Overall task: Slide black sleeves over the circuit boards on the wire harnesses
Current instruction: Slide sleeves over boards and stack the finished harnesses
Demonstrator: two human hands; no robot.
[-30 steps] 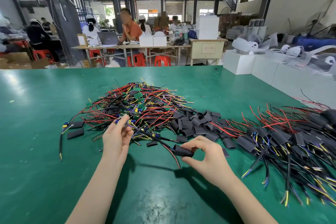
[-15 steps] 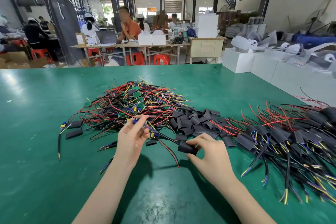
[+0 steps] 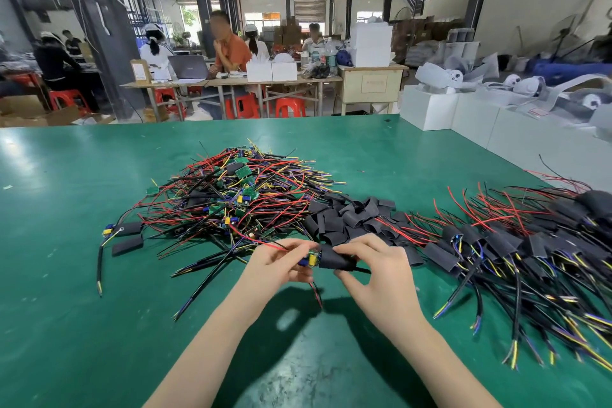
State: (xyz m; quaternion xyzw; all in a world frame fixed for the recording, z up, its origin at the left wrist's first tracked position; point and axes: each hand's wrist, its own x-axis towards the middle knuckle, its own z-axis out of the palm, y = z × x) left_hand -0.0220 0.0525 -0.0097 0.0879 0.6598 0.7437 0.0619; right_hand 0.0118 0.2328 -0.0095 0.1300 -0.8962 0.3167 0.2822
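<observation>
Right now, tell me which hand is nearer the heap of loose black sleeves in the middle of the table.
Right. The right hand sits just in front of the heap of loose black sleeves, gripping one black sleeve. The left hand is further left, in front of the unsleeved harness pile.

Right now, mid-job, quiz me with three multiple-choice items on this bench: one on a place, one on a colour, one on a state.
1. Where does the heap of loose black sleeves lie?
A. between the bare harness pile and the sleeved pile
B. at the table's far left edge
C. on the white boxes

2. What colour is the table?
A. grey
B. green
C. brown

3. How far on is the held sleeve?
A. fully over the board
B. lying apart on the table
C. at the board's end, board still showing

Answers: 1 A, bare harness pile on its left, sleeved pile on its right. 2 B, green all over. 3 C, the right hand pinches it against the circuit board gripped by the left hand.
</observation>
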